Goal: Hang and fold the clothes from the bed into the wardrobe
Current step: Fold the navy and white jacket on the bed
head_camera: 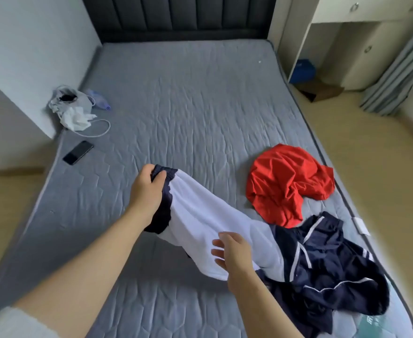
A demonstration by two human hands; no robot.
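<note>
Left hand [149, 191] grips the jacket [200, 215] by its dark hem; right hand [234, 254], fingers spread and holding nothing, hovers at its white middle. I see it trail rightward, toward me.

Bare mattress [188, 106] open ahead, red garment [288, 184] right, phone [78, 152] and bag [71, 106] far left.

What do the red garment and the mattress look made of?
Red garment: thin matte cloth, maybe cotton or polyester; it lies crumpled in soft folds. Mattress: grey quilted fabric, matte; stitched lines pucker its surface.
</note>
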